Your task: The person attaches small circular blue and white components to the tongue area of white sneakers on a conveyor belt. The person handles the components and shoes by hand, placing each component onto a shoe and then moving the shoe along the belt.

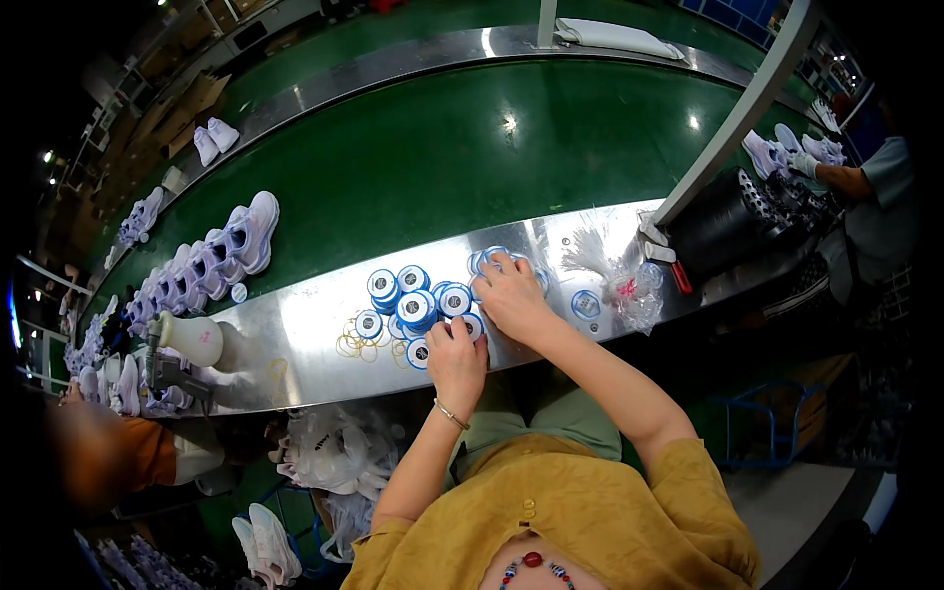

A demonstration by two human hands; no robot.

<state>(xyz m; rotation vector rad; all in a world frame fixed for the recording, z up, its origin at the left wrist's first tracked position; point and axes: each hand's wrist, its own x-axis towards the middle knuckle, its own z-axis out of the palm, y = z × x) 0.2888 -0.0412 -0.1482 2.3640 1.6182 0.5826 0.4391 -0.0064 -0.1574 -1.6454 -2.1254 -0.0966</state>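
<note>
Shirt (pixel 551 516): mustard cloth, softly creased, at the lower middle of the frame.
Left hand (pixel 458 366): fingers bent narrowly against the discs (pixel 417 307); cannot tell whether the grip holds one.
Right hand (pixel 513 297): fingers spread over more discs, right of the pile; cannot tell whether they close on any.
Discs: flat, round, blue-rimmed, mostly white-faced with dark centres, heaped at mid-frame on the desk (pixel 305 305).
Done, seemingly: several discs sit piled up.
Left, seemingly: the cluster under the right hand and a lone disc (pixel 586 304) lie outside the pile, so work looks partway.
Bands (pixel 359 344): thin yellow loops, loose left of the pile.
Desk: smooth, shiny metal.
Bag (pixel 641 307): clear, crinkled plastic, right of the lone disc.
</note>
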